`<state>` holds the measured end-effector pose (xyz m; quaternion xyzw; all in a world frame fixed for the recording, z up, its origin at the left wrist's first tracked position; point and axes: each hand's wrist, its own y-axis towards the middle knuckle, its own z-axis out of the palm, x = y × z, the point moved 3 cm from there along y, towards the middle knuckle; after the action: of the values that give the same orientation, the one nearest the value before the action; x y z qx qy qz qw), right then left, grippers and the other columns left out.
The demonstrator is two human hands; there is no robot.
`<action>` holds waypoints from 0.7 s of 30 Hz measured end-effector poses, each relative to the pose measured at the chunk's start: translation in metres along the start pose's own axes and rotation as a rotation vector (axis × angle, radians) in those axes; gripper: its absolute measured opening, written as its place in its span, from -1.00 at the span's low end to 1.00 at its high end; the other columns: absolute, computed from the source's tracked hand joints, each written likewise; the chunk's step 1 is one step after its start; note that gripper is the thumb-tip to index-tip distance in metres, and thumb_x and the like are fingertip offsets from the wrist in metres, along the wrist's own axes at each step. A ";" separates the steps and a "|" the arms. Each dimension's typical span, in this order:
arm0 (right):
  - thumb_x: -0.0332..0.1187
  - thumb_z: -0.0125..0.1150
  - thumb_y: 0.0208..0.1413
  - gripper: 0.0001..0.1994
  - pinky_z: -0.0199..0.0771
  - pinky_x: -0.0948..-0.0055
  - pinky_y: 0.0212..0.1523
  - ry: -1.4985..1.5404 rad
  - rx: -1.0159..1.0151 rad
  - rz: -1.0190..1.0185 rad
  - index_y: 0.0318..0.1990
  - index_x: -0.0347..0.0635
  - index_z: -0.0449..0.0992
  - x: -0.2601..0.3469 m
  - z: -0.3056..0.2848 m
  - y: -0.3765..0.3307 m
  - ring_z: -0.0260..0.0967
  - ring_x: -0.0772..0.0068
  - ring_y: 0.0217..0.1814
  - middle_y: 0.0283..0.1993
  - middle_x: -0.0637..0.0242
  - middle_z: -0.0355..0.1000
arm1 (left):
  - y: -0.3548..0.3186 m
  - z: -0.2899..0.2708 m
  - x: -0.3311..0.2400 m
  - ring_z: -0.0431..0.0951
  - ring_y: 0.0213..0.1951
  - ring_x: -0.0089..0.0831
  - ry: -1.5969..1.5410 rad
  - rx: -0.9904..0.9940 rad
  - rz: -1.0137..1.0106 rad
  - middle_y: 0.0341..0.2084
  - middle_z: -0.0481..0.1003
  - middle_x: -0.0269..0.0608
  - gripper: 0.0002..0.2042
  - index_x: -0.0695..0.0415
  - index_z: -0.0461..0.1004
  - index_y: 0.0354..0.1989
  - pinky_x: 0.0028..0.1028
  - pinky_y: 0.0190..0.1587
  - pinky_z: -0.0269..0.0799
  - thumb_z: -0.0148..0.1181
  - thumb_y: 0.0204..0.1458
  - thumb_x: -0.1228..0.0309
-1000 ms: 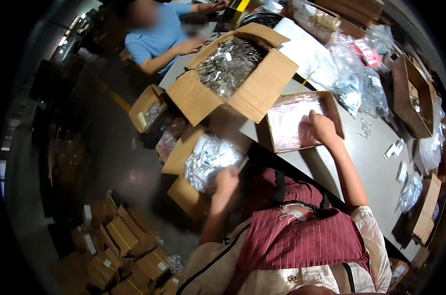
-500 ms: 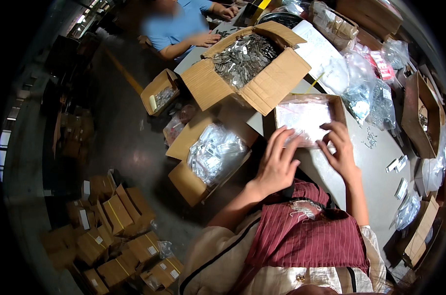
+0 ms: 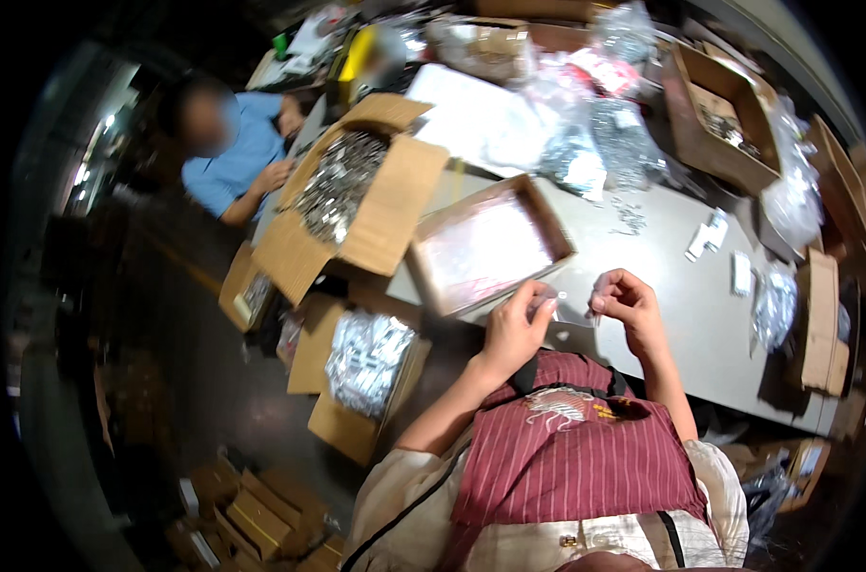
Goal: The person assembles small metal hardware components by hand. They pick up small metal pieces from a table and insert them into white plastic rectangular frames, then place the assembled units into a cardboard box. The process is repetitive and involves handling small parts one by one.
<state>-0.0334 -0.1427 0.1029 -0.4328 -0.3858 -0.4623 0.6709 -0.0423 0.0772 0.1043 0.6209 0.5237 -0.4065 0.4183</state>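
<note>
A small clear plastic bag [image 3: 573, 310] is stretched between my two hands, just over the near edge of the table. My left hand [image 3: 517, 329] pinches one side of it between thumb and fingertips. On the other side my right hand [image 3: 633, 307] is closed on the bag, thumb against the curled fingers. Right beyond my left hand lies a shallow cardboard box [image 3: 564, 234] with a stack of clear plastic inside. Blur hides whether the small bag contains anything.
An open carton of metal parts [image 3: 342, 186] stands left of the shallow box; a carton of bagged parts [image 3: 371, 362] is below it. Loose small parts [image 3: 628, 216] and white pieces [image 3: 708, 234] lie on the grey table [image 3: 681, 324]. A person in blue [image 3: 233, 157] works at far left.
My hands have come back from the shallow box toward me and now hold a small clear bag between them. The view has turned, showing more of the table's right side.
</note>
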 end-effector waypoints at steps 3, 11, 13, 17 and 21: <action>-0.54 0.38 0.13 -0.88 0.52 0.47 -0.19 -0.327 -0.198 -0.286 -0.18 -0.29 0.63 0.006 -0.015 -0.013 0.53 0.50 -0.25 -0.29 0.33 0.57 | 0.005 0.023 -0.008 0.67 -0.27 -0.06 0.181 0.090 0.064 -0.38 0.64 -0.03 -0.75 0.18 0.50 -0.03 -0.15 -0.18 0.57 0.29 0.15 0.41; -0.53 0.27 0.12 -0.70 0.54 0.31 -0.17 -0.600 -0.213 -0.365 0.03 -0.19 0.57 0.016 -0.042 -0.043 0.55 0.22 -0.21 -0.26 0.22 0.55 | 0.022 0.074 -0.028 0.58 -0.29 0.03 0.367 0.324 0.253 -0.40 0.58 -0.04 -0.86 0.18 0.55 -0.28 -0.09 -0.24 0.46 0.27 0.16 0.37; -0.47 0.27 0.16 -0.64 0.56 0.33 -0.18 -0.520 -0.294 -0.275 0.12 -0.21 0.48 0.013 -0.061 -0.043 0.58 0.29 -0.24 -0.25 0.23 0.57 | 0.024 0.085 -0.024 0.58 -0.30 0.02 0.419 0.349 0.370 -0.41 0.58 -0.04 -0.89 0.18 0.56 -0.30 -0.10 -0.24 0.46 0.25 0.16 0.40; -0.54 0.33 0.19 -0.68 0.56 0.48 -0.16 -0.693 -0.178 -0.301 0.08 -0.30 0.46 0.018 -0.065 -0.049 0.52 0.55 -0.23 -0.28 0.33 0.53 | 0.032 0.104 -0.027 0.59 -0.32 -0.01 0.323 0.334 0.585 -0.42 0.58 -0.07 -0.93 0.17 0.58 -0.32 -0.12 -0.25 0.48 0.24 0.12 0.45; -0.54 0.34 0.20 -0.68 0.54 0.50 -0.19 -0.486 -0.084 -0.179 0.08 -0.29 0.47 0.019 -0.074 -0.044 0.50 0.58 -0.25 -0.29 0.36 0.52 | 0.037 0.115 -0.025 0.62 -0.29 -0.10 0.347 0.372 0.542 -0.38 0.59 -0.15 -0.85 0.11 0.61 -0.29 -0.21 -0.23 0.53 0.32 -0.08 0.43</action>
<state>-0.0614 -0.2259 0.1060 -0.5225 -0.5529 -0.4181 0.4964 -0.0167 -0.0428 0.0945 0.8620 0.3206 -0.2582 0.2958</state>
